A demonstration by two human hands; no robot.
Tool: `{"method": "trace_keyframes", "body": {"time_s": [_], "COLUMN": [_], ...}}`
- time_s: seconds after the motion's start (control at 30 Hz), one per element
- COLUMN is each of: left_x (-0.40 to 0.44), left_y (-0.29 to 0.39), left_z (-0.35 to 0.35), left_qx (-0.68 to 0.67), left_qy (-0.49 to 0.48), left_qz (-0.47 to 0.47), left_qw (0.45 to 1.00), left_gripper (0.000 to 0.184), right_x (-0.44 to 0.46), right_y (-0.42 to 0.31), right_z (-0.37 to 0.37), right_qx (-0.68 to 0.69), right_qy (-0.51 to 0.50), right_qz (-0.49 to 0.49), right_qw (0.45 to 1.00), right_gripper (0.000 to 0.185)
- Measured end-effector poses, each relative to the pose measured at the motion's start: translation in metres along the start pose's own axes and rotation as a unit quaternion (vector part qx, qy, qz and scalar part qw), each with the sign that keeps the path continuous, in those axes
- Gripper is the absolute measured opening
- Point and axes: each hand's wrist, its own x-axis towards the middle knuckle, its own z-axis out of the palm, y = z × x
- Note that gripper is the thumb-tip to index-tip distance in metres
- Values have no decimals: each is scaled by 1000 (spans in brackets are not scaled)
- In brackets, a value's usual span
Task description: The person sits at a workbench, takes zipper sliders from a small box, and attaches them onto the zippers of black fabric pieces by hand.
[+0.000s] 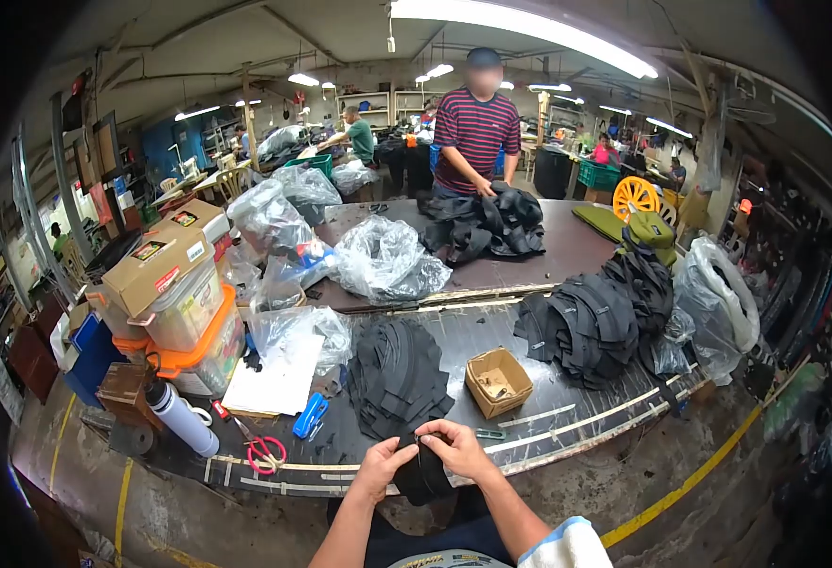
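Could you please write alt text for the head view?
A person's left hand and right hand hold a black fabric piece at the edge of a worktable. On it lie stacks of black pieces, an open box and scissors; beyond, a striped-shirted co-worker handles dark cloth.

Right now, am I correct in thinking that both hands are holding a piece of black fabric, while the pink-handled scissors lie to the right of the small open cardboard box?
Not quite: the head view shows the pink-handled scissors to the left of the small open cardboard box. The left hand and right hand do hold the black fabric piece.
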Motion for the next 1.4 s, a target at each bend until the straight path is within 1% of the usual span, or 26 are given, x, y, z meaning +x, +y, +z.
{"method": "trace_keyframes", "body": {"time_s": [0.13,0.17,0.33,0.47,0.67,0.77,1.0,1.17,1.3,1.4], "left_x": [-4,-5,-3,-7,-7,-4,-6,-6,-8,-11], "left_y": [-1,-4,-13,-7,-9,-9,-3,-12,-10,-10], "left_z": [-1,-2,-5,5,1,-3,-3,-8,0,3], "left_qx": [26,26,-1,-28,-7,7,26,21,2,-3], "left_qy": [42,42,56,69,88,77,81,94,116,123], "left_qz": [-51,-52,-27,-9,12,19,19,27,52,52], "left_qw": [997,997,998,997,996,997,996,995,992,991], "left_gripper": [12,12,12,13,5,2,5,4,5,4], "right_x": [-3,-5,-9,-10,-12,-11,-7,-9,-8,-10], "right_y": [3,1,-4,-4,9,8,1,3,7,7], "right_z": [1,1,9,20,20,23,26,29,31,32], "right_qx": [-8,-8,18,59,43,38,32,31,25,33], "right_qy": [-2,-2,13,68,32,36,20,20,38,36], "right_qz": [7,7,-2,-3,6,15,22,18,-11,-3], "right_qw": [1000,1000,1000,996,999,999,999,999,999,999], "right_gripper": [17,17,18,17,17,16,16,17,17,17]}}
